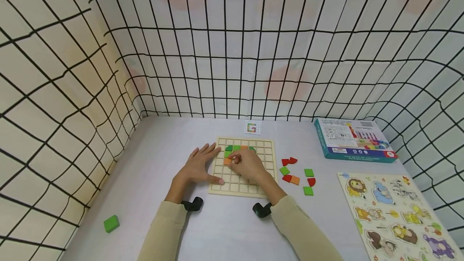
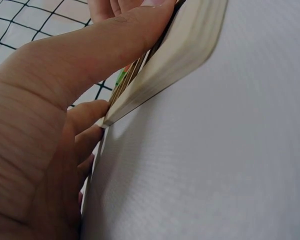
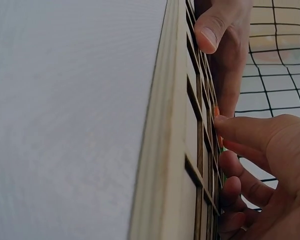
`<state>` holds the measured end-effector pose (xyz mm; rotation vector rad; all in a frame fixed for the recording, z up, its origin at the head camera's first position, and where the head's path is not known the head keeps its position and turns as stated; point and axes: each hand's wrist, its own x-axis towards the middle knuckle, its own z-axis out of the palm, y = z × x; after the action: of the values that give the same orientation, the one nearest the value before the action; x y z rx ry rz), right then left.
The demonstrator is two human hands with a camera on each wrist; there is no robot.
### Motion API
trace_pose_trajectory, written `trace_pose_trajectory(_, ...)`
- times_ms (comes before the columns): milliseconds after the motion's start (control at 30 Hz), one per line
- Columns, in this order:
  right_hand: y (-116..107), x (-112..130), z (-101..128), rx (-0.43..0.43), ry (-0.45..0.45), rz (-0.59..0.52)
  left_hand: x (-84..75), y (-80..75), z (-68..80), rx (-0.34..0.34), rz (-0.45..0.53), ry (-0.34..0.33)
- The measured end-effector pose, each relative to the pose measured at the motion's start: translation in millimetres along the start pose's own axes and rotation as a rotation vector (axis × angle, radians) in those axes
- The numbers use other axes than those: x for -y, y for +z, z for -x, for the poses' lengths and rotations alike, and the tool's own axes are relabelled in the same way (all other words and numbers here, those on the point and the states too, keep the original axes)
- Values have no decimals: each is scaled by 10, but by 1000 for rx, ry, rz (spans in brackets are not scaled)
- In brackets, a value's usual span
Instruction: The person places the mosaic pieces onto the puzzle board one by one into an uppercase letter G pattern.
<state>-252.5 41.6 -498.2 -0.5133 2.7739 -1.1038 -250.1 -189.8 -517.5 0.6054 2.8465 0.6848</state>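
While the left hand (image 1: pixel 197 167) lies flat with fingers spread, steadying the pale square wooden grid board (image 1: pixel 243 188) on the smooth white tabletop (image 1: pixel 163 140), the right hand (image 1: pixel 248 165) curls its grip around a small flat orange square tile (image 1: pixel 227 161), pinching it into a cell beside glossy green tiles (image 1: pixel 232 148). Just right of that grip, loose red, green and orange wooden pieces (image 1: pixel 298 175) lie scattered; a thick green block (image 1: pixel 111 223) sits well apart, near the left sleeve.
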Motion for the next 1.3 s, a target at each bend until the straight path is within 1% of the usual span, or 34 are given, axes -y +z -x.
trace_pose_trajectory(233, -12, -20, 22, -5, 16, -35, -39, -8, 9, 8, 19, -4)
trace_pose_trajectory(400, -5, -68, 44, -7, 0, -57, -57, 10, 25, 13, 22, -5)
trace_pose_trajectory(533, -37, -128, 111, -9, -3, -93, -57, 41, 38, 28, 18, -6)
trace_pose_trajectory(633, -118, -172, 172, -20, 7, -113, -41, 56, 37, 16, 15, -3)
trace_pose_trajectory(833, -367, -317, 275, -55, 52, -120, 1, 42, 22, -3, 9, -3)
trace_pose_trajectory(1033, -611, -540, 388, -89, 82, -76, 5, 18, 13, 4, 14, -6)
trace_pose_trajectory(1200, -761, -711, 497, -128, 102, -28, -10, 9, 0, 3, 12, -12)
trace_pose_trajectory(1300, -839, -795, 576, -134, 121, -15, -16, 8, -7, 5, 12, -15)
